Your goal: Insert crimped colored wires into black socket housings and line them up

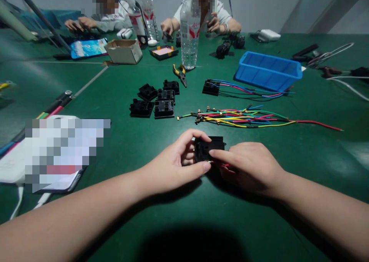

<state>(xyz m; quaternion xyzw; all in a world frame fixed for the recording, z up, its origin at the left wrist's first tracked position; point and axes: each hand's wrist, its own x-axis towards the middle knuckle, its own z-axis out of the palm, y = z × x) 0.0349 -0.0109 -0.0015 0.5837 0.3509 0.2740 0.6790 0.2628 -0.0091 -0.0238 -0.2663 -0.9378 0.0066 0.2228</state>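
Note:
A black plastic housing is in my left hand, gripped between the thumb along its near edge and the fingers at its far side. My right hand is at the housing's right, with its index fingertip pressing on the housing's face. Under that finger, a red wire runs from the housing's near edge into the curled fingers of my right hand. The wire's end at the housing is mostly hidden. Beyond my hands lies a bundle of coloured wires with brass terminals. Several more black housings sit to the left of it.
A wired housing lies in front of a blue bin. Pliers rest near a water bottle. A phone and white cables are at left. Two people work across the green table, near a cardboard box.

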